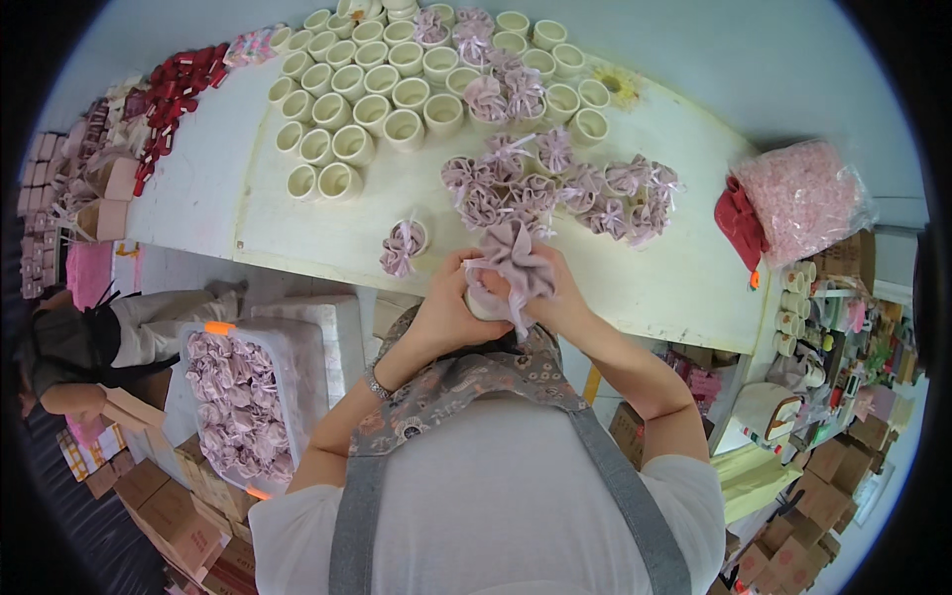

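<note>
At the table's front edge, my left hand (446,307) is wrapped round a cream cup (483,305), mostly covered by a lilac fabric pouch (516,260) with a gathered, ruffled top and pale ribbon. My right hand (555,293) is closed at the pouch and cup from the right, its fingertips largely hidden behind the fabric. Just left of my hands, a cup with a ribboned lilac pouch in it (404,246) stands alone. Beyond them sits a group of similar filled cups (481,193).
Rows of cream cups (367,89) cover the table's back. Red packets (178,89) lie left; a pink-filled bag (798,203) lies right. Below left are a bin of lilac pouches (238,412) and another person (69,347). Cardboard boxes (828,476) stand at lower right.
</note>
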`<action>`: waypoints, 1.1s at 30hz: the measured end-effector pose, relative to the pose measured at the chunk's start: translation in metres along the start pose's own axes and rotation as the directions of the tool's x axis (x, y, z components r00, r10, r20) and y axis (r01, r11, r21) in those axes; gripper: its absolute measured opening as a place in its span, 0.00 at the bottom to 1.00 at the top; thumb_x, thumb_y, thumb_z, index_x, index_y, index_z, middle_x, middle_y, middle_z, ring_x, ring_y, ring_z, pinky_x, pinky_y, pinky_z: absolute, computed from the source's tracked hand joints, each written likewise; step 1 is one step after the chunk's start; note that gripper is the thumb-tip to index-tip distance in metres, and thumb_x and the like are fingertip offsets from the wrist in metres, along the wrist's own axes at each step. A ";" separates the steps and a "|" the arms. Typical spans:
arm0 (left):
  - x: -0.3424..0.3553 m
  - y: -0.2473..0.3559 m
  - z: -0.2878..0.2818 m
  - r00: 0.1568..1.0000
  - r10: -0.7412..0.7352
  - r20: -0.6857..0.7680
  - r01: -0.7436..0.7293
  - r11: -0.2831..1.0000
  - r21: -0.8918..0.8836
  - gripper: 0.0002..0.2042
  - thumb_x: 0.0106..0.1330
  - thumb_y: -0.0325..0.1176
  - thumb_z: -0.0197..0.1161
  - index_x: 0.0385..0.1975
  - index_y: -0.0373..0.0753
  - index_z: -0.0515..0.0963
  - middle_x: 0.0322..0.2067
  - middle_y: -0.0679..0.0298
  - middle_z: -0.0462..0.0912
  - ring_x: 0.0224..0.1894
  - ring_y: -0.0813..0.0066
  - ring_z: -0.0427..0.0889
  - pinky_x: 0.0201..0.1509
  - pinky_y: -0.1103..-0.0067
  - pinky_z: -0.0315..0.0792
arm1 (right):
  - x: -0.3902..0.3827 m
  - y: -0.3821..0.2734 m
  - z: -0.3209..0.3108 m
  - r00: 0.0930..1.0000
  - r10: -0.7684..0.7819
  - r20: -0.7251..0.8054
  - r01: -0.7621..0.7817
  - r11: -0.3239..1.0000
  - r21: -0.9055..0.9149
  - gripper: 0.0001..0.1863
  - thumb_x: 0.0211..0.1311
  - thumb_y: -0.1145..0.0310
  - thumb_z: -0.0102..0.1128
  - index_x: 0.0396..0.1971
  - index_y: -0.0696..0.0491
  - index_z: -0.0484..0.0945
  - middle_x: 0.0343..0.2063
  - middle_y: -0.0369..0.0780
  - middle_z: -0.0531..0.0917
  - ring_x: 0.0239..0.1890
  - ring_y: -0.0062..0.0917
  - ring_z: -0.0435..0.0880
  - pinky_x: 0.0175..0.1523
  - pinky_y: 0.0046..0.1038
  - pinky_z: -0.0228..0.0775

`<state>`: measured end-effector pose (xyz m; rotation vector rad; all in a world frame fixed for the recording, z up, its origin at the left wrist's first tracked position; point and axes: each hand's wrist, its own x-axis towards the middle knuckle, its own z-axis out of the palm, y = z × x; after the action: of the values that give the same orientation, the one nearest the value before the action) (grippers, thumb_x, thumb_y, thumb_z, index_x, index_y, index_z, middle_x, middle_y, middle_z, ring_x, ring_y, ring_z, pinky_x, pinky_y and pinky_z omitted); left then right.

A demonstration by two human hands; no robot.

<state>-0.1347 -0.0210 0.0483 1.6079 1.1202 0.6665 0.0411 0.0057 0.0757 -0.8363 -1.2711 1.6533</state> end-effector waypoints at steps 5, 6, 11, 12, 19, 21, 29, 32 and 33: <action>-0.007 -0.006 0.023 0.991 -0.017 -0.132 -0.003 0.989 -0.145 0.46 0.41 0.37 0.74 0.61 0.33 0.54 0.55 0.48 0.62 0.58 0.54 0.66 0.63 0.69 0.61 | 0.018 0.015 0.003 0.990 -0.041 -0.133 0.009 0.972 -0.233 0.14 0.55 0.74 0.60 0.42 0.60 0.77 0.36 0.39 0.82 0.39 0.21 0.80 0.46 0.21 0.69; -0.008 -0.004 0.023 0.989 -0.041 -0.141 0.012 0.980 -0.197 0.47 0.41 0.37 0.74 0.61 0.33 0.53 0.55 0.49 0.63 0.58 0.55 0.66 0.62 0.69 0.61 | 0.022 0.015 0.005 0.985 -0.032 -0.169 -0.007 0.974 -0.225 0.13 0.56 0.74 0.59 0.42 0.61 0.76 0.37 0.39 0.81 0.39 0.19 0.79 0.47 0.21 0.69; -0.008 0.013 0.016 0.966 -0.171 -0.194 0.145 0.979 -0.142 0.48 0.40 0.36 0.75 0.62 0.33 0.52 0.53 0.51 0.66 0.58 0.57 0.68 0.60 0.70 0.63 | 0.022 0.034 0.017 0.928 -0.230 -0.292 0.132 0.939 -0.318 0.12 0.58 0.74 0.59 0.41 0.61 0.76 0.36 0.40 0.79 0.39 0.27 0.78 0.45 0.26 0.69; -0.010 0.010 0.019 0.962 -0.149 -0.229 0.118 0.982 -0.144 0.47 0.40 0.36 0.75 0.61 0.33 0.54 0.53 0.51 0.66 0.57 0.58 0.68 0.60 0.70 0.64 | 0.017 0.047 0.016 0.907 -0.321 -0.274 0.186 0.886 -0.424 0.12 0.58 0.74 0.59 0.41 0.60 0.76 0.38 0.41 0.79 0.41 0.29 0.78 0.47 0.27 0.69; -0.023 -0.005 0.022 0.956 -0.152 -0.253 0.135 0.987 -0.084 0.39 0.37 0.34 0.75 0.54 0.35 0.66 0.52 0.54 0.67 0.55 0.58 0.70 0.59 0.71 0.66 | -0.025 0.015 0.015 0.987 0.026 -0.158 -0.070 0.957 -0.283 0.23 0.61 0.67 0.61 0.52 0.56 0.65 0.46 0.40 0.75 0.47 0.24 0.75 0.51 0.23 0.66; -0.021 -0.008 0.026 0.956 -0.104 -0.275 0.111 0.994 0.008 0.37 0.37 0.34 0.75 0.52 0.35 0.68 0.52 0.55 0.67 0.55 0.58 0.71 0.57 0.71 0.68 | -0.033 0.014 0.010 0.975 0.152 -0.161 -0.182 0.964 -0.192 0.24 0.61 0.66 0.62 0.54 0.56 0.64 0.48 0.40 0.74 0.48 0.24 0.75 0.52 0.24 0.65; -0.025 -0.020 0.038 0.915 -0.159 -0.371 0.152 0.987 -0.049 0.39 0.40 0.33 0.75 0.56 0.35 0.63 0.46 0.54 0.73 0.50 0.57 0.76 0.53 0.72 0.70 | -0.005 0.025 0.009 0.947 0.292 -0.133 -0.293 0.956 0.009 0.23 0.58 0.72 0.61 0.54 0.57 0.69 0.48 0.39 0.78 0.51 0.23 0.75 0.56 0.25 0.65; -0.024 -0.011 0.035 0.907 -0.124 -0.403 0.090 0.991 -0.102 0.39 0.40 0.33 0.75 0.56 0.35 0.63 0.46 0.54 0.74 0.49 0.60 0.76 0.53 0.72 0.70 | 0.007 0.048 -0.003 0.986 0.165 -0.005 -0.160 0.950 -0.267 0.24 0.55 0.71 0.64 0.52 0.56 0.71 0.46 0.40 0.79 0.50 0.26 0.77 0.55 0.27 0.66; -0.023 -0.008 0.033 0.905 -0.101 -0.413 0.054 0.991 -0.124 0.39 0.41 0.33 0.75 0.56 0.35 0.64 0.47 0.54 0.74 0.50 0.61 0.76 0.53 0.72 0.71 | 0.007 0.042 -0.011 0.973 0.222 0.055 -0.183 0.899 -0.398 0.24 0.55 0.69 0.65 0.52 0.56 0.72 0.46 0.40 0.79 0.50 0.26 0.77 0.55 0.27 0.67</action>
<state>-0.1190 -0.0558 0.0325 1.3504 1.4226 1.0358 0.0385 0.0119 0.0318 -1.1726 -1.6663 1.6410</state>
